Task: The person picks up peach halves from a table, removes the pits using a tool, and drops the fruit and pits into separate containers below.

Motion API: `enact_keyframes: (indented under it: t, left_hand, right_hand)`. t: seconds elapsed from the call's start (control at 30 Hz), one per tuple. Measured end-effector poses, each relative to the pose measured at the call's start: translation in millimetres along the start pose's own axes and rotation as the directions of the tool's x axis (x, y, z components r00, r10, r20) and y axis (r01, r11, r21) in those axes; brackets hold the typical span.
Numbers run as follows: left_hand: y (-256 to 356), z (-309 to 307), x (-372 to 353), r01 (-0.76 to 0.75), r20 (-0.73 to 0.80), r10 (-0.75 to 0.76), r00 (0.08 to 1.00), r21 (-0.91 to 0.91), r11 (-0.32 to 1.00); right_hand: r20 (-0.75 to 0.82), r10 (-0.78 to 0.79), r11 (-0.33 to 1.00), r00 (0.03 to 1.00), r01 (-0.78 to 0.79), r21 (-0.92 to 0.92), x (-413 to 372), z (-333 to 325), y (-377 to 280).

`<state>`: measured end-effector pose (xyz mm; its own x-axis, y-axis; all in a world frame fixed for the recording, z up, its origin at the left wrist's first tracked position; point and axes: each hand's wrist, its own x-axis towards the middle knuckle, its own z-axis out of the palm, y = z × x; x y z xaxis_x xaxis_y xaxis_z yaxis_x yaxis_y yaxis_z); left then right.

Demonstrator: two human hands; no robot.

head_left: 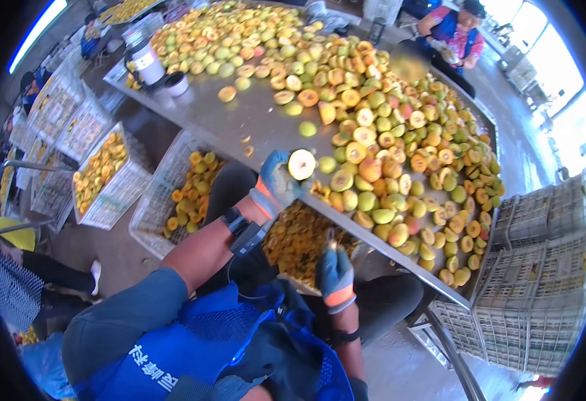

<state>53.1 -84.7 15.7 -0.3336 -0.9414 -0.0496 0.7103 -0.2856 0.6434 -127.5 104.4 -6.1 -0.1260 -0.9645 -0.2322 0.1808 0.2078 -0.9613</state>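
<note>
Gloved in grey and orange, my left hand (279, 182) holds a halved fruit (301, 164) at the near edge of the metal table (206, 110), its pale cut face showing. My right hand (336, 274), in a similar glove, is lower and to the right, its fingers closed round a small tool whose tip points up; the tool is too small to name. Beneath both hands sits a container of orange-brown fruit pieces (299, 244). Many halved yellow-green fruits (386, 154) are heaped on the table just beyond my left hand.
A bottle (144, 59) and a cup (176, 83) stand at the table's left. Crates of fruit (105, 170) (192, 190) are on the floor at left; stacked crates (533, 287) rise at right. One person (453, 40) sits across the table; another (29, 281) is at far left.
</note>
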Motion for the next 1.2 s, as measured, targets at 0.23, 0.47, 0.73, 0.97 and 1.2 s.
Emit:
enact_keyframes:
  t: [0.23,0.47,0.73,0.97,1.2]
  left_hand:
    - [-9.8,20.9,-48.6,0.157,-0.057,-0.198,0.979,-0.410,0.898]
    - [-32.5,20.0,-70.0,0.028,-0.170,-0.070,0.983,-0.238,0.971]
    - [-45.2,17.5,-84.8,-0.158,-0.117,0.245,0.963,0.494,0.855]
    - [-44.6,24.5,-85.8,-0.264,0.016,0.325,0.946,0.618,0.741]
    - [-49.5,24.2,-81.7,-0.331,0.031,0.423,0.906,0.676,0.659]
  right_hand:
    - [0.270,-0.505,0.641,0.820,0.566,-0.519,25.9,29.0,-50.8]
    - [0.134,-0.207,0.821,0.969,0.247,-0.514,23.0,55.5,-66.8]
    - [0.132,-0.157,0.792,0.979,0.204,-0.575,22.3,61.8,-51.9]
    - [0.197,-0.141,0.833,0.970,0.224,-0.506,28.0,57.3,-53.6]
    - [0.260,0.009,0.961,0.966,0.063,-0.269,35.6,48.6,-44.7]
